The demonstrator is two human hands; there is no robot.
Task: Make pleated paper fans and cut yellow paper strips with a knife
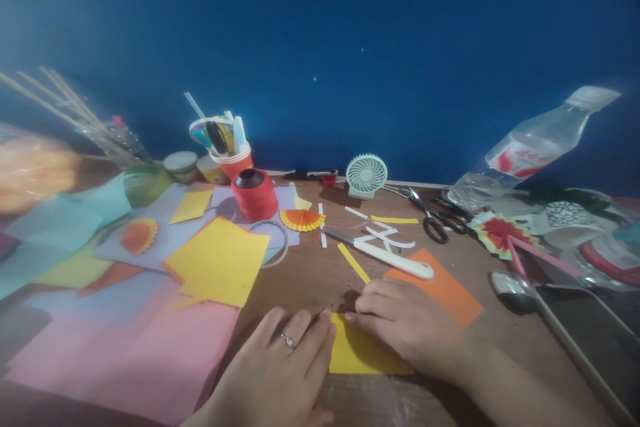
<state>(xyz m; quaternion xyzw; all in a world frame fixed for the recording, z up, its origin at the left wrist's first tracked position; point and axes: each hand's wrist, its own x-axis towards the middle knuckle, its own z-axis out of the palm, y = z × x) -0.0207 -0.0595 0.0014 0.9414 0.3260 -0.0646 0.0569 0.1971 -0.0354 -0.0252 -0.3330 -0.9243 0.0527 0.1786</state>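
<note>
A sheet of yellow paper [367,350] lies on the table between my hands. My left hand [285,360], with a ring on one finger, rests flat at the paper's left side, fingertips at its upper left corner and thumb apart. Along the top edge, the curled fingers and thumb of my right hand [410,323] press on the paper. Just beyond are a white-handled knife [395,260], an orange paper piece [440,283], a narrow yellow strip [353,263] and several white strips [390,237]. The paper's right part is hidden under my right hand.
Coloured sheets [125,353] and yellow paper [220,260] cover the left side. Behind stand a red thread spool [254,195], a cup of pens [233,160] and a small fan [367,175]. To the right are scissors [435,228], a leaning bottle [525,153] and a phone [590,340].
</note>
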